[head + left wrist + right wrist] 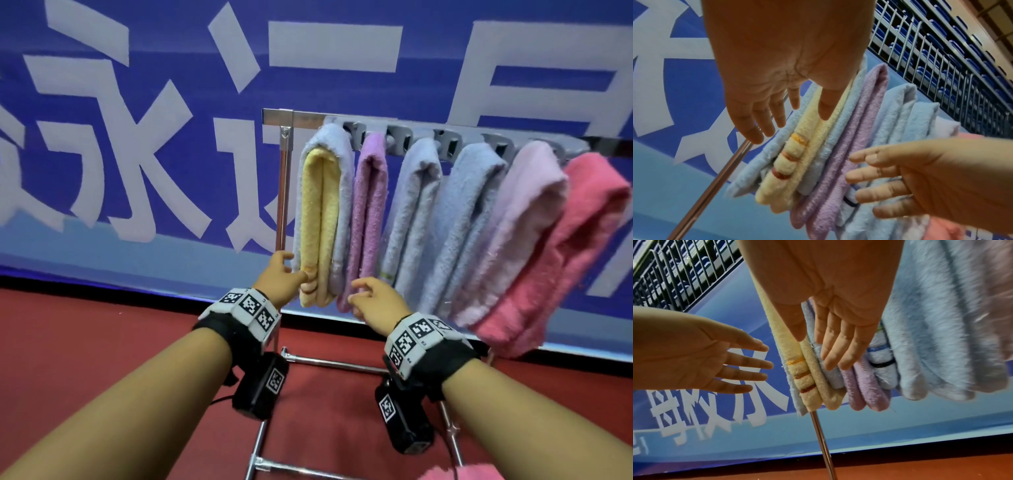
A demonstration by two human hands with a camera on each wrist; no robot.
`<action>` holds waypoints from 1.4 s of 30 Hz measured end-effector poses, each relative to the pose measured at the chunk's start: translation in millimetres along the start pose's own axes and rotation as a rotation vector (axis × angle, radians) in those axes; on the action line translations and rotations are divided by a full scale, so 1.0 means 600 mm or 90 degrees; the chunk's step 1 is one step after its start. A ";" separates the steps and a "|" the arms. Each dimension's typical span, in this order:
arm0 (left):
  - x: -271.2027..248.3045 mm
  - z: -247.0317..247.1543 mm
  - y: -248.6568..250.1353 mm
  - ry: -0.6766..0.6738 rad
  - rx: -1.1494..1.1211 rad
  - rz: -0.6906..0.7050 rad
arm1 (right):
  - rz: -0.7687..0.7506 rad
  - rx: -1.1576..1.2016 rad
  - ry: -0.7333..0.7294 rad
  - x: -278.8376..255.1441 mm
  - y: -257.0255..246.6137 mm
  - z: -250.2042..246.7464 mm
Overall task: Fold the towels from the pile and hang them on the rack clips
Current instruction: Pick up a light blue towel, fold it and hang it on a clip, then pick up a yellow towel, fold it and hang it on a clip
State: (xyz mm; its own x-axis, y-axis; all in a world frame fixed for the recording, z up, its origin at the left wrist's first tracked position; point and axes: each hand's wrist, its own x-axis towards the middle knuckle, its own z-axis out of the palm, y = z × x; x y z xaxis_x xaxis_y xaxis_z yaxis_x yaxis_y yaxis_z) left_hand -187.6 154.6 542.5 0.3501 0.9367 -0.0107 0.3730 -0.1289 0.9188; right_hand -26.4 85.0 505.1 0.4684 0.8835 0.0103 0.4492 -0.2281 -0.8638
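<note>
Two bare hands reach forward with fingers spread and relaxed, gripping nothing. The left hand touches the bottom of a folded yellow towel; the right hand hovers just beside a purple towel. Beyond, folded towels hang side by side from grey rack clips.

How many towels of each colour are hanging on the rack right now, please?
Light blue towels: 3
Yellow towel, tucked inside the leftmost blue one: 1
Purple towel: 1
Pale pink towel: 1
Bright pink towel: 1
Total: 7
</note>
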 end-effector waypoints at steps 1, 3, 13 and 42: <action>-0.010 0.005 0.004 0.003 -0.029 -0.010 | 0.005 -0.010 0.001 -0.012 0.007 -0.010; -0.033 0.024 0.006 0.020 -0.063 -0.019 | 0.019 -0.007 -0.007 -0.041 0.021 -0.027; -0.176 0.210 -0.108 -0.114 -0.044 -0.133 | 0.115 -0.041 -0.024 -0.179 0.197 -0.070; -0.116 0.714 -0.802 -0.448 0.210 -0.504 | 0.683 -0.148 -0.132 -0.193 1.004 0.154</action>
State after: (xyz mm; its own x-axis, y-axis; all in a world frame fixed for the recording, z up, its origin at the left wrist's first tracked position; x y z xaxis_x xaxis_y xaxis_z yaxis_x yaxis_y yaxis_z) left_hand -23.6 11.7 -67.7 0.2822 0.4120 -0.8664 0.8808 0.2465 0.4042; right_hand 119.6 -116.7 -63.1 0.5730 0.2283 -0.7871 0.0295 -0.9656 -0.2585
